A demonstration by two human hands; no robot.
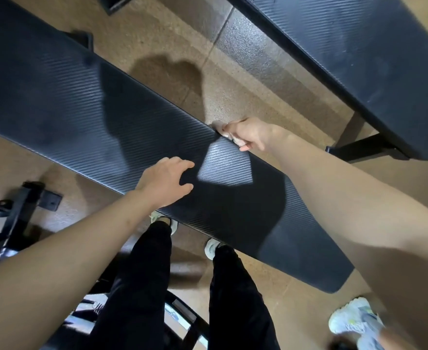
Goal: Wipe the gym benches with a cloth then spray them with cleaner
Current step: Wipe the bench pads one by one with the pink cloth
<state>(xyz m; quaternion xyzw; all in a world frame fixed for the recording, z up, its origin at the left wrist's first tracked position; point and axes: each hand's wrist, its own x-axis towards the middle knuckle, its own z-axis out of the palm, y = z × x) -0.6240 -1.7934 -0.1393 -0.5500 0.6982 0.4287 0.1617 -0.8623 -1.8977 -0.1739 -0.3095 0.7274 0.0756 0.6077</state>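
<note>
A long black padded gym bench (86, 117) runs diagonally from upper left to lower right across the head view. My right hand (248, 133) is at the bench's far edge, shut on a small pale cloth (219, 127) that it presses against that edge. Only a bit of the cloth shows past the fingers. My left hand (166, 180) rests flat on the near side of the pad, fingers spread, holding nothing. A second black bench (359, 61) lies parallel at the upper right. No spray bottle is in view.
Tan speckled floor (172, 46) with a grey mat strip lies between the benches. Black metal frame parts (18, 205) stand at the lower left. My legs in black trousers and pale shoes are below the bench. Another person's pale shoe (354, 322) is at the lower right.
</note>
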